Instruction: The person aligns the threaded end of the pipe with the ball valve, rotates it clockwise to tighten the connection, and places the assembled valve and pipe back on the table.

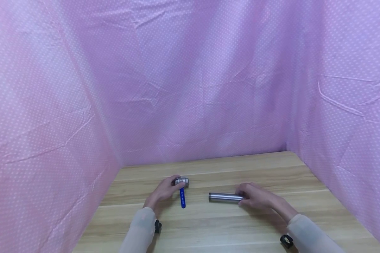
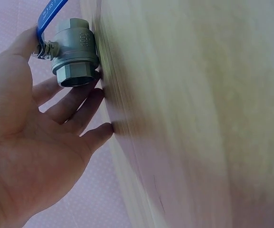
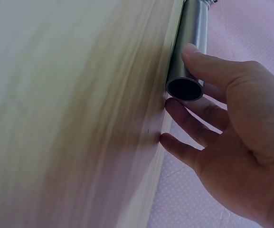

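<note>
On the left half of the table lies a silver ball valve (image 1: 184, 181), its blue lever handle (image 1: 182, 199) pointing toward the person. The left hand (image 1: 163, 189) grips the valve, thumb by the base of the lever and fingers round the far side of the body. In the left wrist view the threaded end of the valve (image 2: 75, 50) faces the palm. To the right, a smooth metal pipe (image 1: 222, 197) lies crosswise on the wood. The right hand (image 1: 256, 196) pinches its right end. In the right wrist view the thumb presses on the pipe (image 3: 192, 42) near its hollow end, fingers behind it.
The light wooden table (image 1: 202, 225) holds both parts, with a gap of wood between them. Pink dotted cloth (image 1: 193, 88) hangs behind and on both sides. Black wrist devices (image 1: 286, 241) sit by the pale sleeves.
</note>
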Demonstrator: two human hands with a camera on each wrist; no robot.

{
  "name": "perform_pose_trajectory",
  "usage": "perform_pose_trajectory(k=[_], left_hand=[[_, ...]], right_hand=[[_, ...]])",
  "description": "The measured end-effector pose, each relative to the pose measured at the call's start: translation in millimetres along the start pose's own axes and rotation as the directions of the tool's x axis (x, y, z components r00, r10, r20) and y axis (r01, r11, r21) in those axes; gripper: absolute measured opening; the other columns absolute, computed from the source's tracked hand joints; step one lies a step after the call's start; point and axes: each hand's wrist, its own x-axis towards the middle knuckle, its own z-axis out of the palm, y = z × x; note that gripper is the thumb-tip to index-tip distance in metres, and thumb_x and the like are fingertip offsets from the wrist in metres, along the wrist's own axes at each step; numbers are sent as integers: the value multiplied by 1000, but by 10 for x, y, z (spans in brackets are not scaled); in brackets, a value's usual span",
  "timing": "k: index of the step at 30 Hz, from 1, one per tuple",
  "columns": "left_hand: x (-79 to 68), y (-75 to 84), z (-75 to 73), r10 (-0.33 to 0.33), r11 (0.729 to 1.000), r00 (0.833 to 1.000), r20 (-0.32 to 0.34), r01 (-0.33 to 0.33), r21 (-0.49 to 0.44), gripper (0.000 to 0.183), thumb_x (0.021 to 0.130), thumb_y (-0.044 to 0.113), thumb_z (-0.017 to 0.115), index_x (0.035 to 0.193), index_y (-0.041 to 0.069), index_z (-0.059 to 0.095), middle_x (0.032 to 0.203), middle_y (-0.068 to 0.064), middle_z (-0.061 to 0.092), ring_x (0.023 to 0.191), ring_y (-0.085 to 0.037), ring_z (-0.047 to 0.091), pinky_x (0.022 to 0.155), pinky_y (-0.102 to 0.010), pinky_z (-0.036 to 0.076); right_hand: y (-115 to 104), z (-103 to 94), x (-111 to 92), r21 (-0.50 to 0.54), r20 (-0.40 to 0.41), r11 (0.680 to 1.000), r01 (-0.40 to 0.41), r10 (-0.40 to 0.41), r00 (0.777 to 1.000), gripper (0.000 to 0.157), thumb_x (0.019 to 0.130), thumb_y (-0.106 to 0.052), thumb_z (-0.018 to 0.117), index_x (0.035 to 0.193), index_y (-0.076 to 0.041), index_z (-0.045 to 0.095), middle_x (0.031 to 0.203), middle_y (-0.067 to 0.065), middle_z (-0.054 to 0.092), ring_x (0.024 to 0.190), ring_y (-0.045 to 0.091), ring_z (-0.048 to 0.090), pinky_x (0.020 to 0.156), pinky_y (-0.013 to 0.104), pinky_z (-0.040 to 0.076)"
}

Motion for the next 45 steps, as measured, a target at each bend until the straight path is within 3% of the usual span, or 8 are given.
perform_pose_trajectory(k=[4, 13, 20, 27, 34, 37, 41, 45], left_hand=[[-12, 14, 1, -11, 1000, 1000, 0, 11, -1, 59, 111, 50, 70, 156, 11, 65, 128, -6, 77, 118, -23, 69, 115, -57, 60], [-21, 14, 25, 2, 1000, 1000, -1, -2, -30, 58, 110, 44, 74, 153, 6, 66, 124, -8, 78, 109, -20, 68, 98, -40, 62], [-21, 37, 33, 10, 999, 1000, 6, -10, -42, 47, 107, 45, 77, 142, 13, 73, 122, -7, 80, 112, -20, 71, 105, -47, 63], [-37, 57, 29, -26, 995, 1000, -6, 25, -92, 55, 101, 45, 85, 141, 9, 73, 126, -10, 81, 112, -20, 74, 99, -38, 65], [-43, 78, 37, -38, 986, 999, -34, 32, -162, 50, 95, 39, 93, 130, 8, 80, 113, -6, 82, 101, -17, 73, 86, -27, 64], [-53, 79, 48, -69, 980, 997, -43, 59, -192, 46, 93, 41, 94, 127, 11, 82, 114, -3, 83, 102, -16, 74, 90, -27, 65], [-74, 87, 61, -98, 965, 993, -59, 81, -250, 48, 94, 42, 94, 128, 11, 82, 119, -5, 83, 109, -19, 75, 101, -36, 67], [-89, 133, 53, -153, 924, 987, -59, 121, -361, 51, 93, 46, 94, 131, 14, 81, 128, -7, 81, 120, -23, 73, 114, -46, 64]], right_hand=[[12, 9, -4, -4, 2, 1000, 2, -2, 1000, 24, 94, -20, 90, 115, -16, 79, 99, -13, 70, 87, -1, 58, 75, 20, 53], [17, 44, -18, -23, -2, 999, -24, 24, 1000, 19, 95, -16, 86, 112, -18, 77, 92, -15, 63, 81, -2, 52, 69, 18, 46], [15, 28, -33, 7, -38, 999, -45, 46, 998, 19, 99, -14, 82, 116, -17, 75, 97, -12, 66, 87, 1, 57, 75, 20, 52], [-5, 3, -15, 46, -52, 997, -56, 59, 997, 18, 102, -13, 78, 119, -10, 75, 95, -9, 66, 81, 2, 57, 69, 21, 54], [-7, 7, -7, 118, -60, 988, -100, 107, 992, 10, 106, -15, 74, 116, -13, 76, 86, -7, 65, 72, 5, 57, 61, 23, 53], [1, 21, 11, 146, -102, 984, -106, 122, 987, 10, 106, -14, 75, 116, -14, 76, 89, -7, 68, 75, 5, 59, 65, 22, 54], [20, 26, 48, 172, -183, 982, -76, 107, 977, 14, 104, -13, 78, 117, -11, 77, 96, -4, 72, 80, 3, 59, 66, 20, 53], [25, 12, 53, 225, -232, 972, -75, 128, 964, 15, 102, -10, 80, 117, -9, 78, 96, -1, 72, 81, 5, 58, 66, 20, 52]])
